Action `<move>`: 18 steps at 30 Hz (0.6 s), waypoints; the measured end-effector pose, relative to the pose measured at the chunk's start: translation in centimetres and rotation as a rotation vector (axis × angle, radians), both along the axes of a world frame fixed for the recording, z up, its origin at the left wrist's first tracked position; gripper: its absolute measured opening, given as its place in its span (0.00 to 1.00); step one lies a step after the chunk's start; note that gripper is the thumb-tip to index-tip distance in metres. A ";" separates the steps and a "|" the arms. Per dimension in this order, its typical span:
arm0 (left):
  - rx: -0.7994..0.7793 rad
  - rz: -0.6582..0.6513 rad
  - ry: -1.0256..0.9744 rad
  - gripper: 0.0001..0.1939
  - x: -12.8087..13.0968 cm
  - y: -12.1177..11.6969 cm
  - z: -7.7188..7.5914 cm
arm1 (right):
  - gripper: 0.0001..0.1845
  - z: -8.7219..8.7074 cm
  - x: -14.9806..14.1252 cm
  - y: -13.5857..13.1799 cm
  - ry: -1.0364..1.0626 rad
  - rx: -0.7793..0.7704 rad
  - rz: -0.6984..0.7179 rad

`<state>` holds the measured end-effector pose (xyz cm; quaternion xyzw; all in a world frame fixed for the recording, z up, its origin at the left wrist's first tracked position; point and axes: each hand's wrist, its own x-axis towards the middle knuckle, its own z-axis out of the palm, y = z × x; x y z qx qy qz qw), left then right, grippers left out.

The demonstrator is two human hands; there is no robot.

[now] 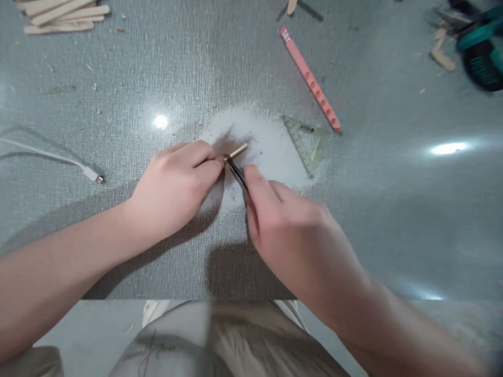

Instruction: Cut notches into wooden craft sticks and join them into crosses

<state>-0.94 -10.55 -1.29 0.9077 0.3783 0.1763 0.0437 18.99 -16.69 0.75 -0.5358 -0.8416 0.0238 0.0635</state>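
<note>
Between the fingertips of my left hand (183, 180) is pinched a thin wooden stick (239, 151), its pale end pointing up and to the right. My right hand (291, 214) is closed round a dark, narrow tool that looks like a knife (238, 174). The tool's tip meets the stick right beside my left fingertips. Its handle is hidden inside my right fist. Beneath both hands lies a patch of white powder (271, 149) with a brownish smudge around the stick. A clear set square (301, 146) rests on the powder's right side.
A pink pencil (312, 81) lies beyond the set square. Craft sticks (65, 15) are piled at the far left, and a white cable (84, 170) runs in from the left. A teal and black tool (481, 47) sits at the far right, near a broken wood piece (442, 52).
</note>
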 end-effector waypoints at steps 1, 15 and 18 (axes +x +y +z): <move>-0.002 -0.001 0.007 0.13 0.0 0.0 0.0 | 0.24 0.1 0.1 -0.1 0.024 -0.019 -0.003; -0.275 0.111 -0.288 0.08 -0.1 0.3 0.9 | 0.13 -0.1 3.2 2.2 0.519 -0.089 -0.316; -0.534 0.111 -0.448 0.04 -0.2 0.3 1.7 | 0.14 -0.3 3.4 2.8 0.874 -0.283 -0.363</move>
